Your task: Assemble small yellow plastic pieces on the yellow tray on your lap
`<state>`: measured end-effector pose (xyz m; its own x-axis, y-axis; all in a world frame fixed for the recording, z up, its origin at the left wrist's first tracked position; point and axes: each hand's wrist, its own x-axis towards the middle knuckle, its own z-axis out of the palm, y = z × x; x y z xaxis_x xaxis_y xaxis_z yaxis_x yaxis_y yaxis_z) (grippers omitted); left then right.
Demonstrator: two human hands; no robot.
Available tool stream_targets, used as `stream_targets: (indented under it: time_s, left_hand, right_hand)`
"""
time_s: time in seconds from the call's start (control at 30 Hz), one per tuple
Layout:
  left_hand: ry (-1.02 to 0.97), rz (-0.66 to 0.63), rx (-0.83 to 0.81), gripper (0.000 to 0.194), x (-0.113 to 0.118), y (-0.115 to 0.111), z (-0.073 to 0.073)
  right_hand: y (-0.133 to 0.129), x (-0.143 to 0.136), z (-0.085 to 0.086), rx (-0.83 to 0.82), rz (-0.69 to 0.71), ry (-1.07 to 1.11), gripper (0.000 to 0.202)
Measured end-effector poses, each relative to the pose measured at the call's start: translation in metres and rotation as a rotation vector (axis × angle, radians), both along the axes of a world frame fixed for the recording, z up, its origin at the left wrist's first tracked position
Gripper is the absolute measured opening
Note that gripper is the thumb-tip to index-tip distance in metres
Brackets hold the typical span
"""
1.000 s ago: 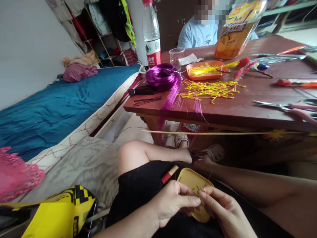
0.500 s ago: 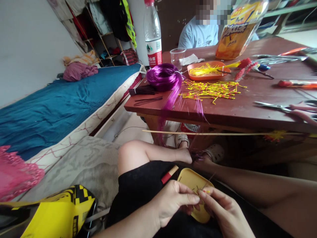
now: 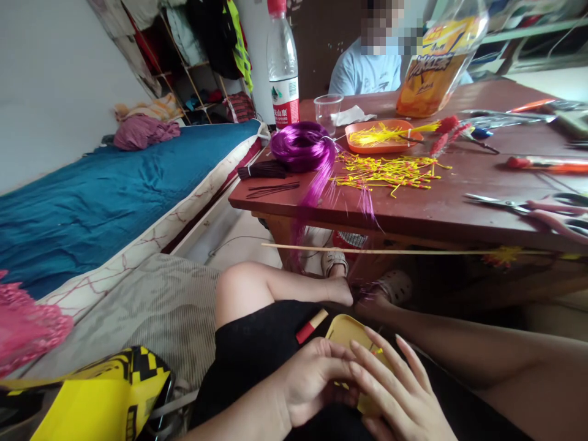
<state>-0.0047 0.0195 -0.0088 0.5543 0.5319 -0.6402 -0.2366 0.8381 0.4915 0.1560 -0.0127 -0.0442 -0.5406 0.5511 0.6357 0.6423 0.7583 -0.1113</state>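
Note:
My left hand [image 3: 316, 380] is over my lap with its fingers curled, and its fingertips are partly behind the other hand. What it holds, if anything, is hidden. My right hand [image 3: 399, 386] has its fingers stretched out and spread, touching the left fingertips. A small yellow piece with a red tip [image 3: 377, 351] shows just behind the right fingers. Under both hands a yellow tray [image 3: 346, 327] rests on the black cloth of my lap. A red and tan stick-like piece [image 3: 311, 326] lies left of the tray.
The red-brown table [image 3: 413, 211] ahead holds purple fibre [image 3: 301, 147], yellow stems [image 3: 386, 171], an orange dish [image 3: 367, 147], scissors [image 3: 519, 207] and bottles. A thin stick [image 3: 367, 250] spans its near edge. A person [image 3: 362, 70] sits behind. A bed [image 3: 138, 171] stands left.
My right hand has opened from a pinch, its fingers now spread and raised over the tray. My left fingers are more curled. The view has shifted slightly.

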Motion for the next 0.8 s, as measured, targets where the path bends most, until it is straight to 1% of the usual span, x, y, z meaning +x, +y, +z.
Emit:
stream_targets:
  time_s: [0.1,0.13,0.2,0.23,0.27,0.33,0.4,0.47,0.53,0.57,0.6,0.67,0.8]
  left_hand:
    - [-0.016,0.025,-0.022,0.020,0.000,-0.002,0.000]
    - [-0.011,0.034,-0.022,0.019,0.000,-0.002,0.000]
    - [0.014,0.043,-0.008,0.015,0.000,-0.001,0.000]
    - [0.030,0.040,0.001,0.014,0.000,0.000,0.000]
    - [0.046,0.028,0.009,0.012,0.001,0.002,0.000]
    - [0.068,-0.019,0.010,0.009,0.001,0.004,0.000]
    - [0.066,-0.084,-0.018,0.007,0.001,0.007,0.001]
    - [0.060,-0.150,-0.051,0.005,0.002,0.008,0.002]
    - [0.053,-0.203,-0.077,0.006,0.002,0.008,0.004]
    - [0.049,-0.227,-0.088,0.007,0.002,0.008,0.005]
    - [0.043,-0.249,-0.096,0.008,0.003,0.008,0.006]
    - [0.024,-0.284,-0.115,0.010,0.003,0.008,0.006]
    - [-0.005,-0.328,-0.140,0.012,0.004,0.008,0.007]
  right_hand:
    - [0.000,-0.005,-0.006,0.003,0.026,0.004,0.037]
    - [-0.001,-0.006,-0.007,0.009,0.025,0.003,0.037]
    - [-0.002,-0.003,-0.003,0.018,0.019,-0.001,0.031]
    - [-0.001,0.000,0.002,0.016,0.026,-0.006,0.028]
    - [0.000,0.003,0.009,0.007,0.049,-0.027,0.027]
    - [0.006,0.013,0.028,0.003,0.147,-0.107,0.031]
    - [0.013,0.022,0.050,0.021,0.274,-0.250,0.036]
    - [0.021,0.029,0.069,0.047,0.387,-0.403,0.036]
    - [0.028,0.031,0.082,0.073,0.485,-0.491,0.034]
    - [0.030,0.031,0.085,0.078,0.527,-0.498,0.033]
    - [0.031,0.031,0.086,0.068,0.556,-0.482,0.033]
    - [0.031,0.030,0.080,0.029,0.584,-0.399,0.035]
    - [0.025,0.029,0.057,0.009,0.595,-0.278,0.042]
